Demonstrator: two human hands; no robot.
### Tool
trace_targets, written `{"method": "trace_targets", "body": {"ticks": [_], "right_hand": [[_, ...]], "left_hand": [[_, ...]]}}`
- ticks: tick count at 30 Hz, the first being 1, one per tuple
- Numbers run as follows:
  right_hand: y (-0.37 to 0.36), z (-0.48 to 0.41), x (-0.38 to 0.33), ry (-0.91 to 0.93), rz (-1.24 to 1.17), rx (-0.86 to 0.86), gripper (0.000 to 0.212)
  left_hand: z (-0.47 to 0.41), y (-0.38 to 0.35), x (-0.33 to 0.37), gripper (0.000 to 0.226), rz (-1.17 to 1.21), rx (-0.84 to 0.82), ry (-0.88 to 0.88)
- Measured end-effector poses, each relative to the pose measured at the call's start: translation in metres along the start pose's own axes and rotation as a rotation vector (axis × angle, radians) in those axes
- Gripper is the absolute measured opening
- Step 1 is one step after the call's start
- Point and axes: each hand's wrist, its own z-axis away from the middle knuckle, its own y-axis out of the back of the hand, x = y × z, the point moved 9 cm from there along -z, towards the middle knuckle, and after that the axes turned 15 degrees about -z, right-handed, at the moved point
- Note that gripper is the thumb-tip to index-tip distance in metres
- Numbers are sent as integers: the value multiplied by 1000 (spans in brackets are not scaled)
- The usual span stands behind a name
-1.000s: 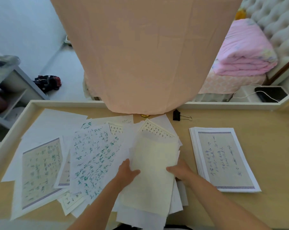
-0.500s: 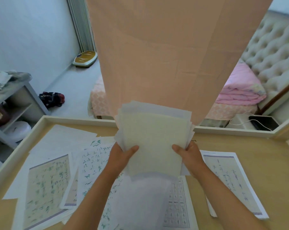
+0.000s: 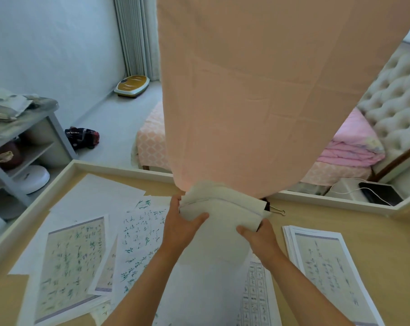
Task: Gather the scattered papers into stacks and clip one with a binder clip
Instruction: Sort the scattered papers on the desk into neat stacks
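I hold a bundle of pale papers off the table with both hands, its top edge curling over toward me. My left hand grips its left side and my right hand grips its right side. Loose handwritten sheets lie scattered on the table's left half. A neat stack of papers rests at the right. A black binder clip lies behind the bundle, partly hidden by it.
The wooden table has a raised white rim. A peach cloth hangs down over the table's far edge. Beyond are a bed with a pink blanket and a grey shelf unit at the left.
Both hands lifted the bundle from the scattered sheets and carried it up and away from me. Its top now bends over. The camera tilted up.
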Motion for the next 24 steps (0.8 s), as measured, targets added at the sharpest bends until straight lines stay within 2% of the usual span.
{"method": "trace_targets", "body": {"ticks": [4, 8, 12, 16, 19, 24], "right_hand": [[10, -6, 2, -2, -69, 25, 44], [-1, -2, 27, -89, -36, -69, 48], [-2, -4, 37, -89, -87, -32, 47], [0, -6, 26, -7, -155, -3, 57], [-7, -1, 33, -21, -112, -31, 53], [-4, -2, 29, 5, -116, -28, 52]], "left_hand": [[-12, 16, -9, 66, 42, 34, -17], [-4, -7, -37, 72, 10, -149, 93], [12, -27, -56, 68, -13, -219, 126], [9, -15, -47, 55, 109, -86, 128], [13, -15, -33, 53, 191, -55, 107], [15, 11, 11, 45, 430, 123, -61]]}}
